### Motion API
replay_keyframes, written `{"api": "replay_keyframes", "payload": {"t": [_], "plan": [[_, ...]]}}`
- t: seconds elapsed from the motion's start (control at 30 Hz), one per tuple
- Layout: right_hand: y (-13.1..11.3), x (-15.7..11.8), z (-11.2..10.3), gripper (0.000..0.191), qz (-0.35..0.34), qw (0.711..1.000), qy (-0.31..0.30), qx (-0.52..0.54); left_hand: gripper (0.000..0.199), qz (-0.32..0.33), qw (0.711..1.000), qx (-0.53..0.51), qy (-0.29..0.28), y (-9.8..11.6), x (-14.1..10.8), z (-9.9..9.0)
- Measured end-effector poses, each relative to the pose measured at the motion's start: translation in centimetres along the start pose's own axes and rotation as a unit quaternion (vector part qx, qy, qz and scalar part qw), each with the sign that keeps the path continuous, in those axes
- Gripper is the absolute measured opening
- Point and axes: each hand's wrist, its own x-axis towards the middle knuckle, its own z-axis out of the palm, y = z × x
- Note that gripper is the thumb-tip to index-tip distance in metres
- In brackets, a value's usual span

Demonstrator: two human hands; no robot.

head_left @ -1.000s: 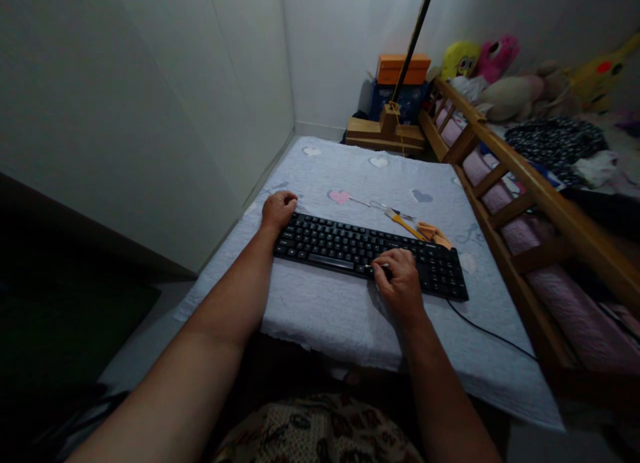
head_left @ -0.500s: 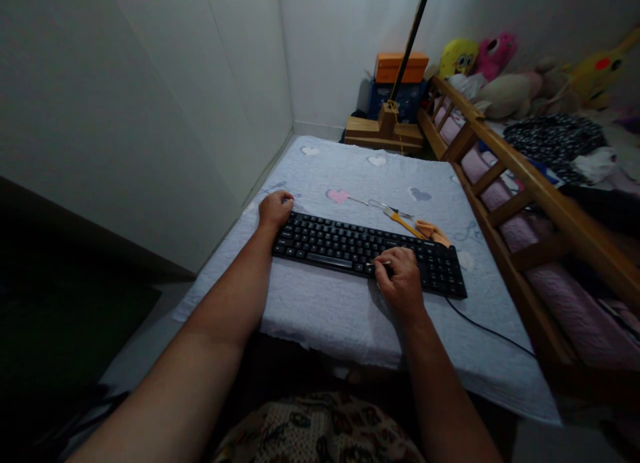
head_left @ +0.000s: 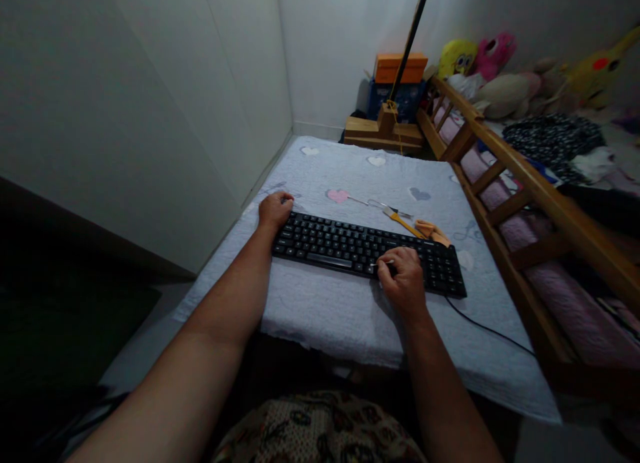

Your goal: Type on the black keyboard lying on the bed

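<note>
A black keyboard (head_left: 330,241) lies at a slant on the cloth-covered table. My left hand (head_left: 275,210) is closed at its far left corner, with the fingers curled against the edge; the fingertips are partly hidden. Over the keys right of the space bar, my right hand (head_left: 403,276) pinches a thin white stick that looks like a cotton swab (head_left: 375,264). The swab's tip points left, down at the keys. Behind the keyboard lie a yellow-handled brush (head_left: 403,222), a thin metal tool (head_left: 383,204) and a folded orange cloth (head_left: 433,232).
A pale cloth with hearts (head_left: 320,303) covers the table. The keyboard's cable (head_left: 490,330) runs off to the right. A wooden bed rail (head_left: 537,196) borders the right side, a white panel (head_left: 200,116) the left. Beyond the table stands a wooden base (head_left: 385,128) with a pole.
My right hand has shifted slightly to the right over the keys with the cotton swab. My left hand and the keyboard have stayed in place.
</note>
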Motion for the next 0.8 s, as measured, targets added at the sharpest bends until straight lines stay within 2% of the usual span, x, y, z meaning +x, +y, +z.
{"api": "replay_keyframes", "payload": {"t": [0.33, 0.8], "plan": [[-0.25, -0.02, 0.32, 0.014, -0.016, 1.000, -0.008, 0.005, 0.032, 0.000, 1.000, 0.001, -0.006, -0.06, -0.02, 0.00], [0.40, 0.01, -0.30, 0.016, 0.008, 1.000, 0.005, -0.013, 0.035, -0.006, 1.000, 0.025, -0.007, -0.04, 0.01, 0.02]]}}
